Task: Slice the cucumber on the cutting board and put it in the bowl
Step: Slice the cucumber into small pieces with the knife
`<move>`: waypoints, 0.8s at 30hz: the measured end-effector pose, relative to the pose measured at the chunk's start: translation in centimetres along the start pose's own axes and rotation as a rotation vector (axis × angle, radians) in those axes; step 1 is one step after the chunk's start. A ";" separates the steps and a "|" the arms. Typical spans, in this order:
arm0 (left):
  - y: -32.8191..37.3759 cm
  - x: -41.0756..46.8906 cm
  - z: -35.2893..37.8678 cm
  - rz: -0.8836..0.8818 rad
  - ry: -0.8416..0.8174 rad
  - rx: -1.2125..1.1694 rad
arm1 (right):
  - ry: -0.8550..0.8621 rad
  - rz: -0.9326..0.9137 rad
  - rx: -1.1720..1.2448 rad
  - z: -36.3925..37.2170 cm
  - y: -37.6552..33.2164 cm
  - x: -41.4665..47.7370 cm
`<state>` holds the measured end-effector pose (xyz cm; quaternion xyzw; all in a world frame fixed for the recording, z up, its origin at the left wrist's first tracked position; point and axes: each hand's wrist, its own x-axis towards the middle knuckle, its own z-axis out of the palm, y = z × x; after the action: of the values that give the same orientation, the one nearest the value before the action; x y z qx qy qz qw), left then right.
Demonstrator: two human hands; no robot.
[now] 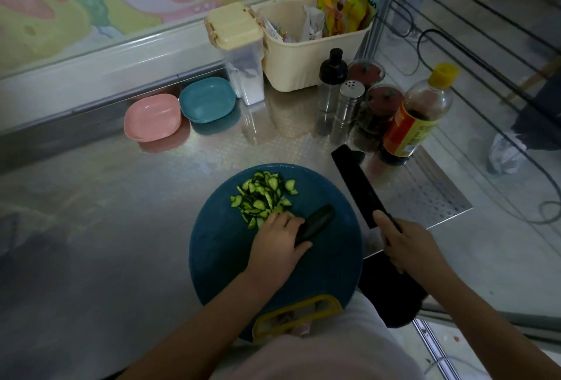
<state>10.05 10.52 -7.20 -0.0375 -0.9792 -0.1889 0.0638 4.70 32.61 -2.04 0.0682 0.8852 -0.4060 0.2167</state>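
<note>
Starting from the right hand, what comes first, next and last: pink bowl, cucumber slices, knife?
From the right hand:
1. The knife, in its grip, blade pointing away.
2. The cucumber slices, to the left on the cutting board.
3. The pink bowl, far left at the back.

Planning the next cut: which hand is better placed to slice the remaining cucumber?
Right. The right hand holds the knife beside the cutting board, while the left hand holds the cucumber down on it.

Nothing is legible: print on the bottle label point(408, 133) and yellow packets point(343, 6) is too blurred.
</note>
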 end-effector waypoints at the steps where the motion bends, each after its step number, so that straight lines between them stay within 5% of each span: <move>1: 0.1 0.2 -0.1 -0.018 -0.004 -0.017 | -0.013 -0.003 0.017 -0.1 0.0 0.0; 7: 0.5 1.0 -3.0 -0.194 -0.027 -0.497 | -0.064 -0.055 0.266 -0.6 -1.5 0.4; 13: -0.4 3.2 -6.7 -0.394 -0.455 -1.131 | -0.186 -0.079 0.487 -0.2 -3.1 0.5; 24: -0.1 4.6 -6.4 -0.551 -0.607 -1.387 | -0.062 -0.186 0.579 -0.5 -5.6 1.5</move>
<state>6.17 8.27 -0.73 0.1245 -0.5874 -0.7445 -0.2918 1.55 29.17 1.41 0.0331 0.7281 -0.6614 0.1772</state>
